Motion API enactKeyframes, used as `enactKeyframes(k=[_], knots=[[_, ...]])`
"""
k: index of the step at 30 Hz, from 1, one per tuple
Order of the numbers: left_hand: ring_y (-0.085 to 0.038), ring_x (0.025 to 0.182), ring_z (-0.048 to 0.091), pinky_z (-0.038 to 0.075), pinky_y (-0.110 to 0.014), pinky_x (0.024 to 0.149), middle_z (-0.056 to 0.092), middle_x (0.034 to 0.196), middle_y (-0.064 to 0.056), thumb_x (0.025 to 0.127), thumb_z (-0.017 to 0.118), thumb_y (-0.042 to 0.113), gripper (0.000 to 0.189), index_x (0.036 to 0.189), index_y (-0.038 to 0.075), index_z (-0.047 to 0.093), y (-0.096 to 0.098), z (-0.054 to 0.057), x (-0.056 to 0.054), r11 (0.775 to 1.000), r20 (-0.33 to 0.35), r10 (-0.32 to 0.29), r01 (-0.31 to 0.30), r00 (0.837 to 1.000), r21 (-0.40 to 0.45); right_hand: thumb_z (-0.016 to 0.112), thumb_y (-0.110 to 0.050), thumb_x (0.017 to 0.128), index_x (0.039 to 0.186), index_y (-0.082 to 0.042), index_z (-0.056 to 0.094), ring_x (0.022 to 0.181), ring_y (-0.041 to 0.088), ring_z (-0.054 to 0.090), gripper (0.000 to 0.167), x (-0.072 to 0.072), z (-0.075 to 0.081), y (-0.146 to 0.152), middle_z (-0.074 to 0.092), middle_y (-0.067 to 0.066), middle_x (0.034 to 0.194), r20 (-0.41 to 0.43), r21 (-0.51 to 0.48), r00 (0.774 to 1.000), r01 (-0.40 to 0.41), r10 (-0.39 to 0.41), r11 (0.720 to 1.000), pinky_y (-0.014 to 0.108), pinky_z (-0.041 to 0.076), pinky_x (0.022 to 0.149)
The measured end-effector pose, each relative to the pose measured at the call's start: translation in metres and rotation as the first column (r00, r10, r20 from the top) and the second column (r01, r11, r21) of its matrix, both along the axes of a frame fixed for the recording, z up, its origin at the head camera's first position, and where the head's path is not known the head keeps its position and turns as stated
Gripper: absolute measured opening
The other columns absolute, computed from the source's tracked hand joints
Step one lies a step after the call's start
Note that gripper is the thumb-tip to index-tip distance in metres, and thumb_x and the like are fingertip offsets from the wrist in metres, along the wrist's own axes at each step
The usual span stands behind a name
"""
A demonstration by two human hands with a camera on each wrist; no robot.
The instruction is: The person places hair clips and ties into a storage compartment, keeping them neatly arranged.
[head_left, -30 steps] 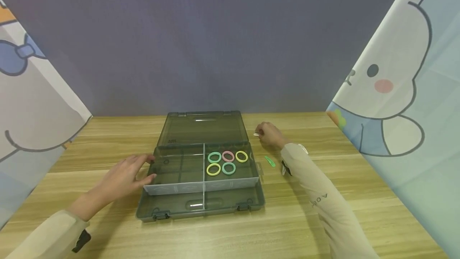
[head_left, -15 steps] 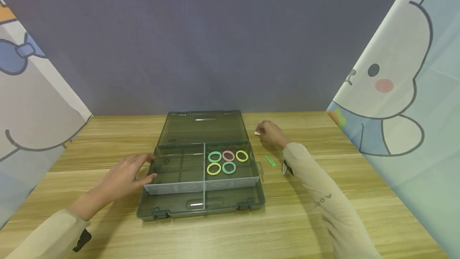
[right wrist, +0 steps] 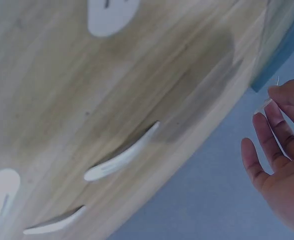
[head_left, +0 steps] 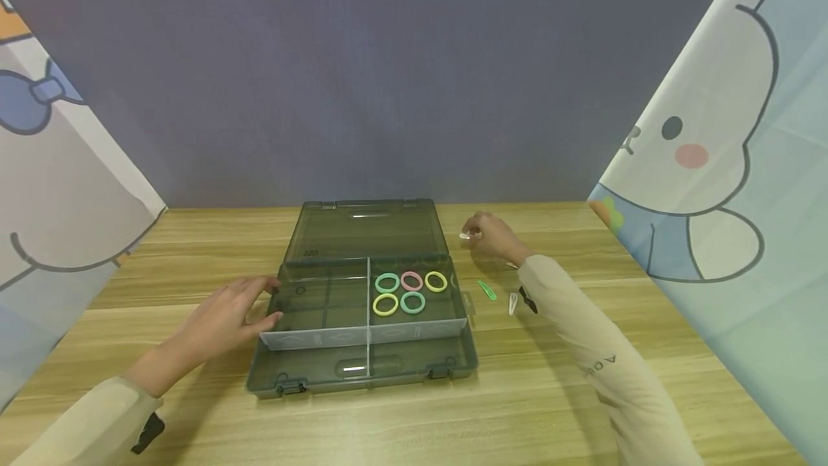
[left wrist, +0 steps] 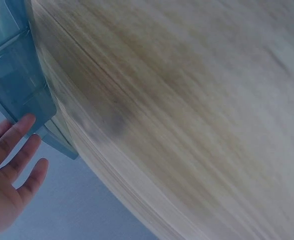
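A grey see-through plastic box (head_left: 323, 304) lies with its lid (head_left: 369, 232) folded back. Its right compartment contains several ring-shaped hair ties, among them a yellow one (head_left: 386, 316) and a pink one (head_left: 412, 273). My left hand (head_left: 223, 318) rests at the box's left edge, fingers loosely extended. To the right of the lid, my right hand (head_left: 494, 237) pinches a small white hair clip (head_left: 464, 236) between thumb and fingers; the right wrist view shows that clip (right wrist: 263, 107) partly covered by fingertips. A green hair clip (head_left: 487, 290) lies right of the box.
White hair clips lie on the wooden table near the right sleeve, one (head_left: 513, 303) in full view and another (head_left: 512, 265) partly hidden. Several show in the right wrist view, including a curved one (right wrist: 122, 159). A grey backdrop (head_left: 388, 78) stands behind the table.
My right hand, pinching the white clip, has risen slightly and shifted a little right. The sleeve has moved right too, uncovering a white clip. My left hand stays put.
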State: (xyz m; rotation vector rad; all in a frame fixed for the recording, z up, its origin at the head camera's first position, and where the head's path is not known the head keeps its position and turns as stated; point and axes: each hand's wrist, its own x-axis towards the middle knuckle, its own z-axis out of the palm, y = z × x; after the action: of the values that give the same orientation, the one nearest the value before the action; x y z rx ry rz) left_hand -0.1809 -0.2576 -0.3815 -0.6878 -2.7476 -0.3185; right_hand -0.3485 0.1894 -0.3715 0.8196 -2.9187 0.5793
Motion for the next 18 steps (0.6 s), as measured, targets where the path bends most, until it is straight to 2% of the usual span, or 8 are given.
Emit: enactKeyframes(k=[18], knots=[[-0.038, 0.097, 0.06, 0.048, -0.055, 0.081, 0.063, 0.108, -0.017, 0.078, 0.07, 0.029, 0.048, 0.115, 0.003, 0.052, 0.001, 0.001, 0.001, 1.0, -0.011, -0.008, 0.008, 1.0, -0.004, 0.062, -0.001, 0.079, 0.099, -0.002, 0.067, 0.086, 0.023, 0.06, 0.02, 0.02, 0.023, -0.014, 0.064, 0.01, 0.094, -0.09, 0.037, 0.99, -0.104, 0.107, 0.994, 0.038, 0.052, 0.077]])
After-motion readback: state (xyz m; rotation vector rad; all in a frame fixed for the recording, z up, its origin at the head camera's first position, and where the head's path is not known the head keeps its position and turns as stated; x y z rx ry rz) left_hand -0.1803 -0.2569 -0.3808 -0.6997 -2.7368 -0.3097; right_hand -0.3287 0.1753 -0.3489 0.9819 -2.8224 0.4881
